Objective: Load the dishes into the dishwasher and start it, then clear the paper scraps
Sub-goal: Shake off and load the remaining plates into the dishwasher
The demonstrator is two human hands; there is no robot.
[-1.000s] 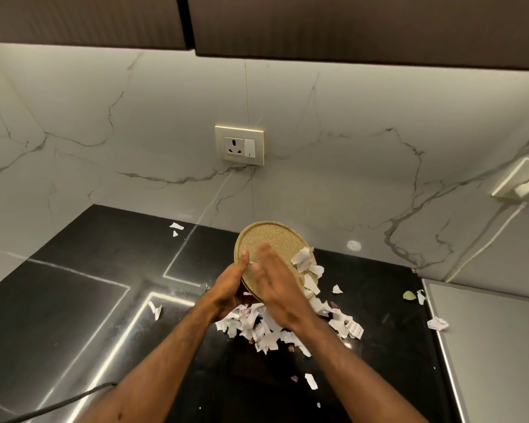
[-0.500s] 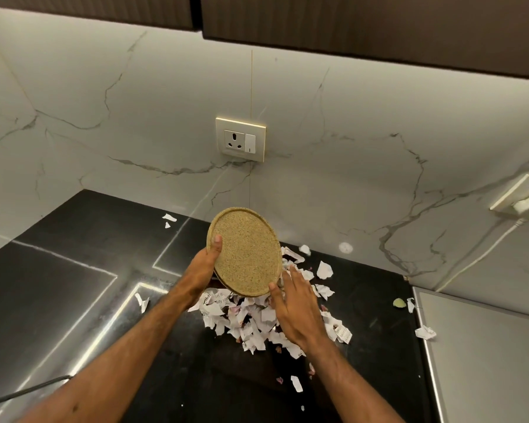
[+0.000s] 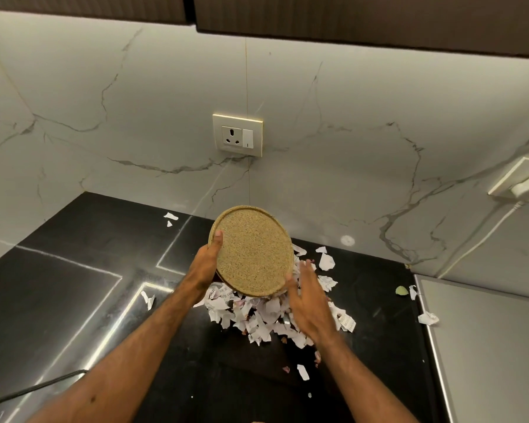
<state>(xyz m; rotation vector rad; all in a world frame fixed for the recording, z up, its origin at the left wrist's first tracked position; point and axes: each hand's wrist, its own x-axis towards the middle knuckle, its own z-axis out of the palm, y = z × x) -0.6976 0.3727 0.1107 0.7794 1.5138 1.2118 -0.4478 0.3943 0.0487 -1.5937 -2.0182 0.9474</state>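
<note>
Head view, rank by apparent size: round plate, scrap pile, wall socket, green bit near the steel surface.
1. scrap pile and round plate: not ranked. The pile spreads wider but is partly hidden, and the plate is held nearer the camera.
2. wall socket
3. green bit

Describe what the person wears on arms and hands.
Nothing visible. The left hand and right hand are bare, no gloves, no rings or watch seen. Both forearms are uncovered down to the frame edge, with no sleeve in view.

The scraps are torn white paper, heaped on the black counter, with strays around. The plate, round, tan and speckled, is tilted above the heap.
</note>
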